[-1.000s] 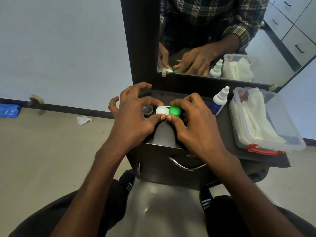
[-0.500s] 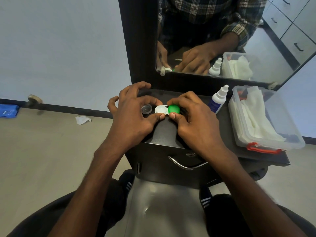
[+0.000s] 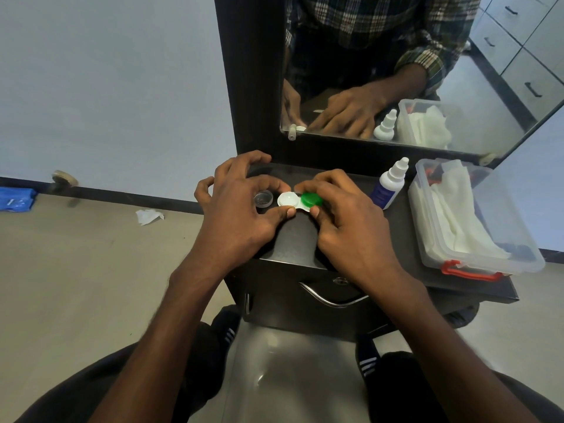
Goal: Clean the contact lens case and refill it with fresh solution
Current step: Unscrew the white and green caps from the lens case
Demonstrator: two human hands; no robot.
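A white contact lens case [image 3: 287, 200] lies on the dark counter [image 3: 299, 236] below the mirror. Its left well is uncovered and its right well carries a green cap [image 3: 312, 200]. My left hand [image 3: 241, 209] pinches the case's left end between thumb and index finger. My right hand [image 3: 345, 218] has its thumb and fingers curled round the green cap. A small clear cap [image 3: 263, 198] sits on the counter just left of the case, under my left fingers. A white solution bottle [image 3: 388, 184] with a blue label stands to the right of my right hand.
A clear plastic box [image 3: 500, 215] with white tissues and a red latch sits at the counter's right end. The mirror [image 3: 396, 71] rises close behind. A drawer handle [image 3: 329, 297] is below the counter edge. A crumpled tissue [image 3: 149, 215] lies on the floor to the left.
Both hands stay on the case. My right fingers have shifted a little round the green cap, which now sits slightly tilted.
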